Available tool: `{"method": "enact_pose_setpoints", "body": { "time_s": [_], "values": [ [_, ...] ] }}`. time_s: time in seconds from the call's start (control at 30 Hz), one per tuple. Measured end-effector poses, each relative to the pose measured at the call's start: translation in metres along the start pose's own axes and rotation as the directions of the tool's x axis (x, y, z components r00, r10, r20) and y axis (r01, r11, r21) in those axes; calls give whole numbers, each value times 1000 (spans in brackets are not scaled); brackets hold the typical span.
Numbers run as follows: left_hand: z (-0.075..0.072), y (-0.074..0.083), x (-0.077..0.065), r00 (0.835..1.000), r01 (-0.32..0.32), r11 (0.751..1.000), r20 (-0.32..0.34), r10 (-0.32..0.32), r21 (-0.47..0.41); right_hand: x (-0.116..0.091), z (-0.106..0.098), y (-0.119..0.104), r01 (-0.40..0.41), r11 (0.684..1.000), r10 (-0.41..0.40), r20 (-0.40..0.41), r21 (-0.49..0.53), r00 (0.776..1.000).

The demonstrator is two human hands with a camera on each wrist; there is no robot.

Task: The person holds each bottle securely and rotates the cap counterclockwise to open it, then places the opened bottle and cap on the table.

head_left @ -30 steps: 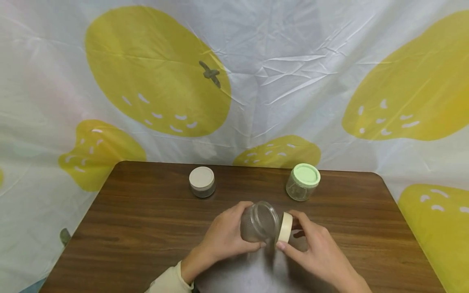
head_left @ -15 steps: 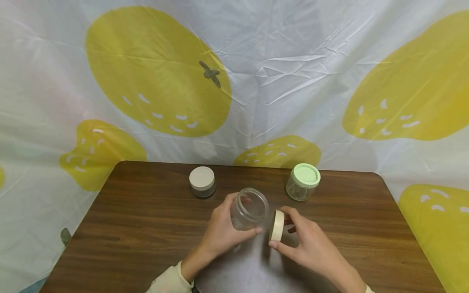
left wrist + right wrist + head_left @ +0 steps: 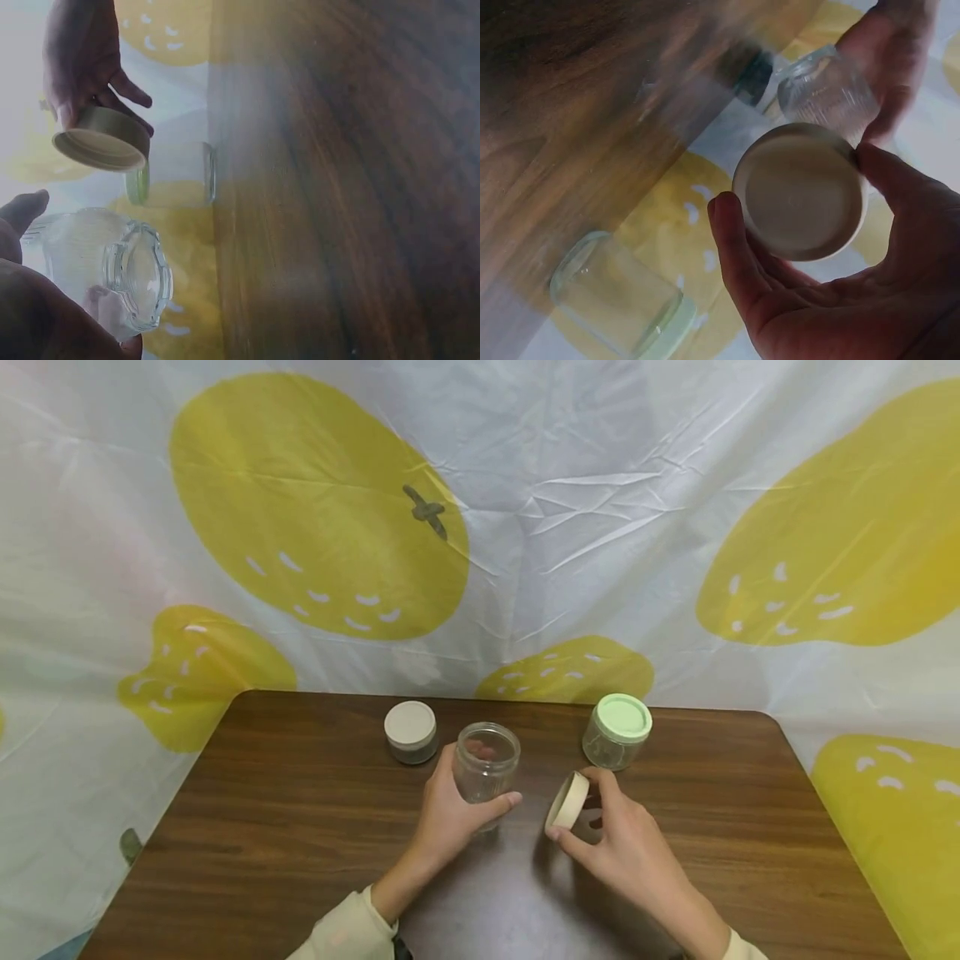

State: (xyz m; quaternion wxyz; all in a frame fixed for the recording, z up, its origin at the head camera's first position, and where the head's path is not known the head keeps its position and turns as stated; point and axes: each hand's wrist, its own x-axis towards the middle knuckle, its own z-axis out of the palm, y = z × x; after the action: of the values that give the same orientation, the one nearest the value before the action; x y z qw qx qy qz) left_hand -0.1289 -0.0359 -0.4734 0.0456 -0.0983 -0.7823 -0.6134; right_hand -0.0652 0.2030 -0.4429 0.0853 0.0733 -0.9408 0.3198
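My left hand (image 3: 450,814) grips a clear ribbed jar (image 3: 487,772) round its side, thumb in front and fingers behind. The jar stands nearly upright with its open mouth up, and its base (image 3: 142,277) shows above the table in the left wrist view. To its right, my right hand (image 3: 633,839) pinches a cream lid (image 3: 568,802) by the rim between thumb and fingers. The lid is tilted on edge, apart from the jar. In the right wrist view the lid's flat top (image 3: 801,193) faces the camera.
On the brown wooden table (image 3: 300,827), a small jar with a whitish lid (image 3: 411,731) stands behind my left hand. A clear jar with a green lid (image 3: 618,731) is at the back right. A white curtain with yellow fruit prints (image 3: 585,560) hangs behind the table's far edge.
The jar has moved left and away from me, turning from tilted towards the lid to nearly upright. The lid has shifted slightly left and tipped, and the gap between them has widened.
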Motion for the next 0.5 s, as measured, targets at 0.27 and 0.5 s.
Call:
{"method": "enact_pose_setpoints", "body": {
  "time_s": [0.27, 0.5],
  "values": [
    [6, -6, 10, 999, 47, 998, -25, -48, -30, 26, 8, 9, -112, 988, 101, 109, 102, 989],
    [9, -12, 20, 997, 70, 997, -35, -71, -42, 44, 13, 15, -173, 981, 158, 152, 92, 976]
  ]
}}
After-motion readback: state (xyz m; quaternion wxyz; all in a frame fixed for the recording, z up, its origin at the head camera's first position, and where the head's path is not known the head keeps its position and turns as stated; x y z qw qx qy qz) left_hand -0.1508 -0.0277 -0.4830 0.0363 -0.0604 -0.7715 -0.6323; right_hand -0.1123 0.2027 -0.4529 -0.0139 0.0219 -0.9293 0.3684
